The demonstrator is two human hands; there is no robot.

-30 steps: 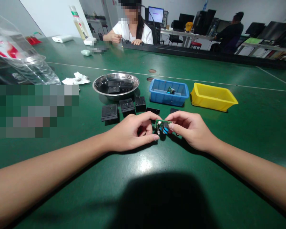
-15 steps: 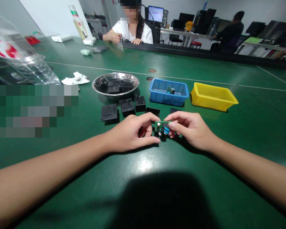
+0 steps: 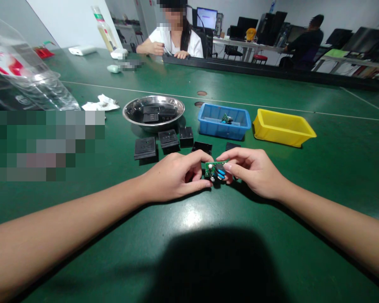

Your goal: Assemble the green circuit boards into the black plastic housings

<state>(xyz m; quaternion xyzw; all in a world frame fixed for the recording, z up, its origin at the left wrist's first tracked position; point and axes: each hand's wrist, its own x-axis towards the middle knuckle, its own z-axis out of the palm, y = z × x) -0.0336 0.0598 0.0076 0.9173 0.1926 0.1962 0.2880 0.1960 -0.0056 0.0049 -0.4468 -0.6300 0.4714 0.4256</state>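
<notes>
A small green circuit board with blue disc-shaped parts is held just above the table between my hands. My right hand pinches its right side, thumb in front and fingers behind. From the left, my left hand closes on the board, its forefinger at the top left corner and its thumb by the lower edge. Right behind my hands lie an open black case part and another black piece, partly covered by my right hand. Several black boxes, one a black box, stand beyond my left hand.
A steel bowl holds more black cases. Beside it, a blue bin contains circuit boards, with a yellow bin to its right. A large plastic bottle and crumpled tissue are at left. A co-worker sits opposite.
The circuit board has tilted slightly between my fingers, and my left thumb has shifted a little. Across the table, the co-worker's hand has moved, showing a thin tool.
</notes>
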